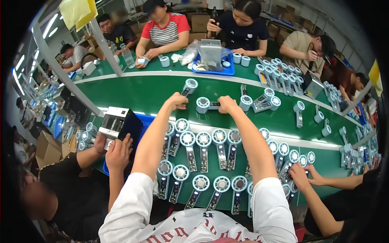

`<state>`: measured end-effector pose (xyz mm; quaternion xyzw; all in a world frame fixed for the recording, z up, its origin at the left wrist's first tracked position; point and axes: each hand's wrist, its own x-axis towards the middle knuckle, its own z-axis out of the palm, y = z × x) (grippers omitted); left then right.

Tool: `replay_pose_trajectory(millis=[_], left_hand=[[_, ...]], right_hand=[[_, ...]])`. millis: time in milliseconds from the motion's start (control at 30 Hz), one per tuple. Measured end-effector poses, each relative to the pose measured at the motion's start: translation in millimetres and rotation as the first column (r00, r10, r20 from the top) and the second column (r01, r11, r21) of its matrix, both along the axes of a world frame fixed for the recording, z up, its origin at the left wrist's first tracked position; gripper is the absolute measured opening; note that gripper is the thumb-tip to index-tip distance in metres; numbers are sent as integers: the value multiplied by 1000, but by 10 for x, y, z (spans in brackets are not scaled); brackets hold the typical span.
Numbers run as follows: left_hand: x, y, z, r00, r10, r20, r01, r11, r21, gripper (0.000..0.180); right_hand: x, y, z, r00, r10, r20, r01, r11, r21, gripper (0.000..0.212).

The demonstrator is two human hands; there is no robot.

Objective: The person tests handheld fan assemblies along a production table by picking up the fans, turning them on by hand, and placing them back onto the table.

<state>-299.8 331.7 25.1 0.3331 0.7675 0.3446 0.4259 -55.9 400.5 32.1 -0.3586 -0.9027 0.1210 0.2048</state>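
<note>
Both my arms reach forward over a green conveyor belt. My left hand (177, 101) is closed on the handle of a light-blue handheld fan (191, 84), its round head pointing away from me. My right hand (227, 104) is closed around the handle end of a second handheld fan (203, 105), which lies sideways with its head to the left. Just right of my right hand, several more fans lie on the belt, one of them a fan (245, 102) with its round head toward me. Fingertips of both hands are partly hidden.
Rows of fans with exposed circuitry in their handles, such as one fan (187, 139), cover the near green bench. At left, a co-worker's hands (117, 152) work at a black-and-silver machine (117, 123). Another person's hands (302, 174) handle fans at right. Across the belt sits a blue tray (214, 72).
</note>
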Motion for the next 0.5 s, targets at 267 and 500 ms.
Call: replay_pose_trajectory(millis=[267,500], left_hand=[[819,-544,1070,923,-222,315,11,832,555,21],[1607,-1475,1553,770,-515,378,43,632,774,25]], right_hand=[[481,-493,588,991,-133,-21,107,873,-475,25],[1456,-1797,1333,553,-478,-682,-564,387,-729,23]])
